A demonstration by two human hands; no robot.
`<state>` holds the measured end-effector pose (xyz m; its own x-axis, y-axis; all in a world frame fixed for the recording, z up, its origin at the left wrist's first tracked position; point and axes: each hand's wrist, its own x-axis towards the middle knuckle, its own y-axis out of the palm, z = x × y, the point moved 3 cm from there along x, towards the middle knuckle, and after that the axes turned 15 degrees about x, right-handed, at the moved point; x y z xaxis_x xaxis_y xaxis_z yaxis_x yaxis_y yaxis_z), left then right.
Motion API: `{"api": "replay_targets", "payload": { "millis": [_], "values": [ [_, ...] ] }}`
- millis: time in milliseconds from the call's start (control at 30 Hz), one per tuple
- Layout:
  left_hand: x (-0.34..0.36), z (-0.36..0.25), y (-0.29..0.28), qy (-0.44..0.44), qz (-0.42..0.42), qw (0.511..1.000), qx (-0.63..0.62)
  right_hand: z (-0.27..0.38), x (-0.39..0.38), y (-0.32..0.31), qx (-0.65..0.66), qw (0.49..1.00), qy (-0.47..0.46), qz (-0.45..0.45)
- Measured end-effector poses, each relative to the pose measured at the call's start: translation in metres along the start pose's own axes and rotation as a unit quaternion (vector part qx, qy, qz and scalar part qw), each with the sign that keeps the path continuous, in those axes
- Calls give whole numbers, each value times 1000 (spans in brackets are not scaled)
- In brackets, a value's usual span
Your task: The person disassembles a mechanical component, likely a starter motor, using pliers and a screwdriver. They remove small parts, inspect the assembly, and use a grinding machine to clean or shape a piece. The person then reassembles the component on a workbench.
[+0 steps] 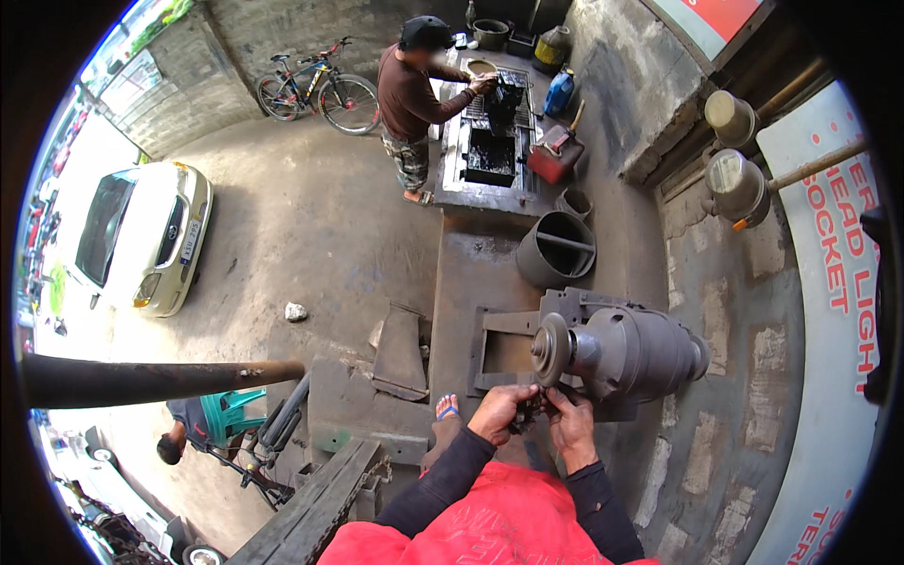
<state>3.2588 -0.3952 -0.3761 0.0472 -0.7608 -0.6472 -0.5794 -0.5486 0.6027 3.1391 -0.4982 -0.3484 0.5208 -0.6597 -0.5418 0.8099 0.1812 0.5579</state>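
Observation:
My left hand (502, 414) and my right hand (571, 429) are close together, fingers closed on a small dark, lumpy part (527, 414). Its exact kind is hard to make out, as my fingers cover much of it. Just beyond my fingertips is the round wheel (550, 349) on the shaft of a large grey motor (650, 350). The part is right at the near edge of this wheel; whether they touch I cannot tell. The motor sits on a metal frame (482, 350).
Past the motor stand a dark drum (556, 249) and a red container (556, 155). A person (412, 104) works at a metal basin (450, 174) farther off. A thick pipe (169, 379) and a dark beam (311, 504) reach in from the left; a brick wall (702, 452) runs along the right.

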Motion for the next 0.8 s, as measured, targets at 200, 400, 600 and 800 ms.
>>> {"api": "replay_targets", "payload": {
  "millis": [200,400,600,800],
  "values": [
    [-6,-1,3,-22,11,999,-32,1,-3,0,-6,1000,-3,-11],
    [-5,-2,3,-27,-13,999,-22,-2,-1,0,-8,1000,-16,4],
    [-8,-1,1,-2,-10,1000,-6,-6,-2,-1,-57,998,-18,3],
    [-5,1,-4,32,-32,998,54,-9,3,-2,-125,992,-24,10]
  ]
}}
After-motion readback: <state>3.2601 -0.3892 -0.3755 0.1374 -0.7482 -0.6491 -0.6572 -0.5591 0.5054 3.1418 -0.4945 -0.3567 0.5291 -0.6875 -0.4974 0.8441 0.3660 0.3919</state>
